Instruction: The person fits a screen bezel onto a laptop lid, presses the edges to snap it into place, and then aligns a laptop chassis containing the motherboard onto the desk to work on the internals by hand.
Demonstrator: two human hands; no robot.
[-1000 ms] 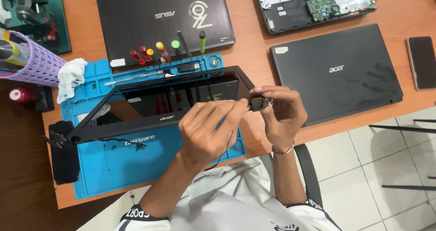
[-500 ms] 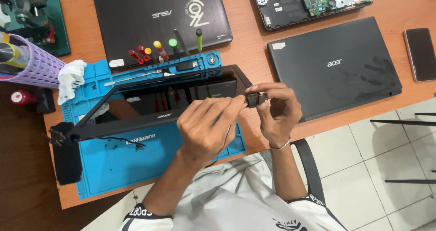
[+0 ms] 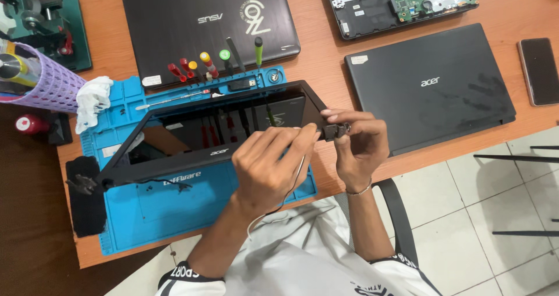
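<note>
Surface: wooden tabletop (image 3: 326, 69) above a tiled floor (image 3: 495, 214).
Workpiece: black laptop screen frame (image 3: 204, 136), tilted, lower edge over blue repair mat (image 3: 174, 208), right corner raised between both hands.
Left hand (image 3: 271, 165): fingers curled, pinching frame edge just beside hinge corner.
Right hand (image 3: 358, 144): fingers pressed together around small black hinge part (image 3: 336, 130) at frame corner.
Cable: thin wire (image 3: 294, 179) hanging below left hand.
Tools: screwdrivers (image 3: 204, 63) standing upright in mat's far rail.
Surroundings: closed black laptop (image 3: 431, 86) to the right; second laptop (image 3: 204, 22) beyond mat; phone (image 3: 538, 72) at far right.
</note>
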